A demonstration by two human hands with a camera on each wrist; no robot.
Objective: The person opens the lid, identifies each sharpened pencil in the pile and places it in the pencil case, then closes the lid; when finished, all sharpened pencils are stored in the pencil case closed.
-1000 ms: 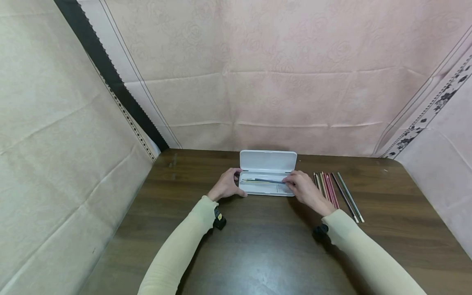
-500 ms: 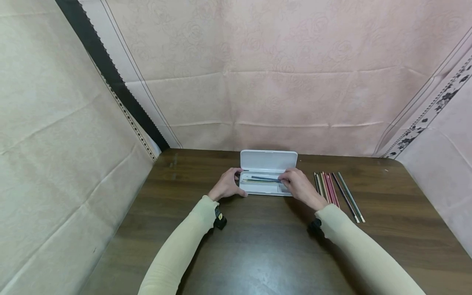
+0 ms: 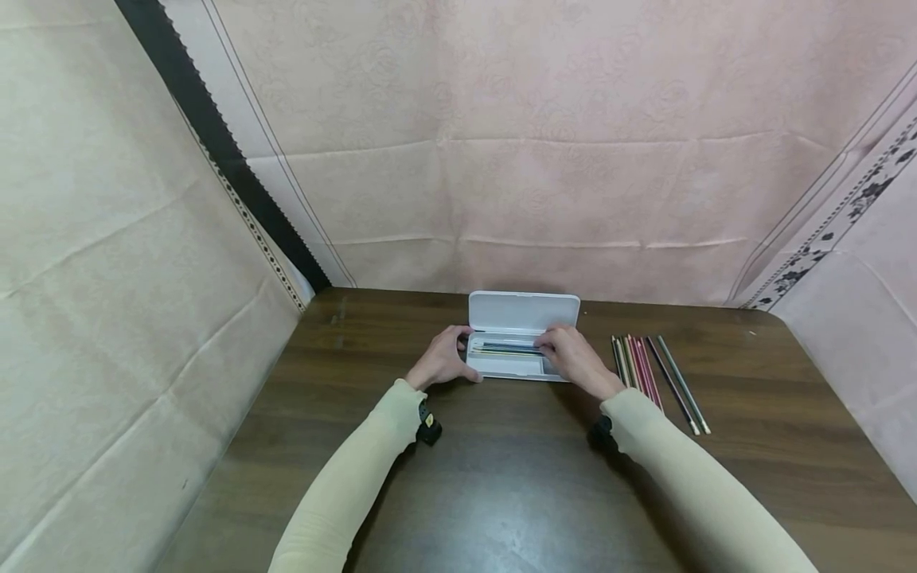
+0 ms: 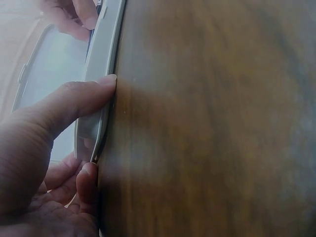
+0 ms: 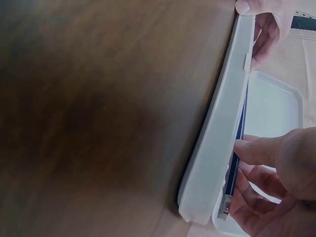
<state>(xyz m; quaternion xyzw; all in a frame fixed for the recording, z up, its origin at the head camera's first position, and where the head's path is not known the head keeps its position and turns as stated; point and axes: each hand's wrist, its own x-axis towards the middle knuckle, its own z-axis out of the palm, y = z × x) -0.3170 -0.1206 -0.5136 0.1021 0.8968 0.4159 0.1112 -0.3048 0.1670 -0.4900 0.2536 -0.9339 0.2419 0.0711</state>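
Note:
A white plastic pencil case (image 3: 501, 367) lies on the table with its lid (image 3: 523, 309) raised at the back. Its left end is gripped by my left hand (image 3: 439, 358), the thumb (image 4: 94, 94) along the front edge and the fingers round the end. Over the right part of the case, my right hand (image 3: 573, 358) pinches a dark blue pencil (image 5: 231, 177) between thumb and fingers, close to its metal eraser end (image 5: 225, 205). The pencil slants low along the inside of the case. Several other pencils (image 3: 494, 347) lie in the case, their right ends hidden behind my right hand.
To the right of the case, several pencils lie side by side: a group of pink-red ones (image 3: 641, 358), a dark one (image 3: 672, 383) and a grey-green one (image 3: 683, 383). The brown wooden table (image 3: 487, 485) ends at a pale cloth backdrop (image 3: 544, 199) behind.
My right hand has moved left over the case, bringing the dark blue pencil with it. My left hand keeps its grip on the case's left end.

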